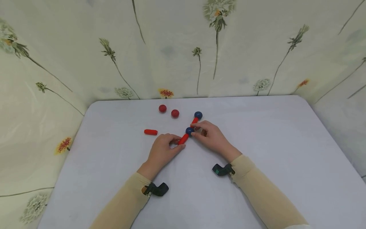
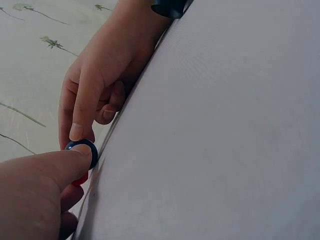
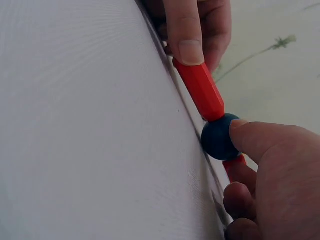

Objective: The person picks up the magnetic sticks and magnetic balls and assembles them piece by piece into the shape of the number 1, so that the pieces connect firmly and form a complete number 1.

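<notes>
My left hand (image 1: 164,149) pinches the near end of a red faceted rod (image 1: 183,139) between thumb and fingers. The rod's far end meets a blue ball (image 1: 189,131), which my right hand (image 1: 211,136) holds with thumb and fingertips. Beyond that ball a second red rod (image 1: 194,120) leads up to another blue ball (image 1: 198,115), so the pieces form one slanting line. In the right wrist view the rod (image 3: 201,90) sits against the blue ball (image 3: 220,137), and part of the second rod (image 3: 234,167) shows below it. The left thumb covers part of the blue ball (image 2: 94,154) in the left wrist view.
Two red balls (image 1: 162,108) (image 1: 175,113) lie near the back edge of the white table (image 1: 271,133). A loose red rod (image 1: 150,132) lies left of the hands. Behind the table hangs a flower-patterned cloth (image 1: 171,47).
</notes>
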{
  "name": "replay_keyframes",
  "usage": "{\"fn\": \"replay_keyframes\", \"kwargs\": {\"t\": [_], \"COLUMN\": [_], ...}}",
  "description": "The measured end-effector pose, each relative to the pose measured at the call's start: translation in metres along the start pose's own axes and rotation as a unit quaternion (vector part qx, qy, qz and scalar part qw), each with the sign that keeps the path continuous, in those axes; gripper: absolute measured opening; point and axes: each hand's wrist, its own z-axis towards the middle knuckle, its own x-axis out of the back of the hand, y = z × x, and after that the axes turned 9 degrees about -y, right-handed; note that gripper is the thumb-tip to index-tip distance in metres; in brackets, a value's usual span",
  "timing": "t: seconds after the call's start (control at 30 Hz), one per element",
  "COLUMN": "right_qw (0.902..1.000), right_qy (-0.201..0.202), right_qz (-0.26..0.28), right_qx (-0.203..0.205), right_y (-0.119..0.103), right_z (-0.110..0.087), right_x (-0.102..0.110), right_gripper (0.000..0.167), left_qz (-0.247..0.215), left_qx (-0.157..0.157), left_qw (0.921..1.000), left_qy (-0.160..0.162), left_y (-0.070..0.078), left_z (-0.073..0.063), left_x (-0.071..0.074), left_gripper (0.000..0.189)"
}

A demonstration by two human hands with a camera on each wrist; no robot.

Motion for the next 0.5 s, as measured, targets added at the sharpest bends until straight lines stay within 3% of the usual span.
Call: {"fn": "replay_keyframes", "kwargs": {"t": [0.5], "right_qw": [0.9994], "right_qy": [-0.01], "right_qz": [-0.03], "right_qx": [-0.013], "right_y": [0.0043], "right_z": [0.003], "right_x": [-0.0047], "right_gripper": [0.038], "left_qz": [-0.005], "left_qx": [-0.003], "left_qw": [1.0], "left_qy": [-0.005], "left_y": [-0.0008], "left_z": [0.0017], "left_x": [-0.0004], "left_gripper": [0.034]}}
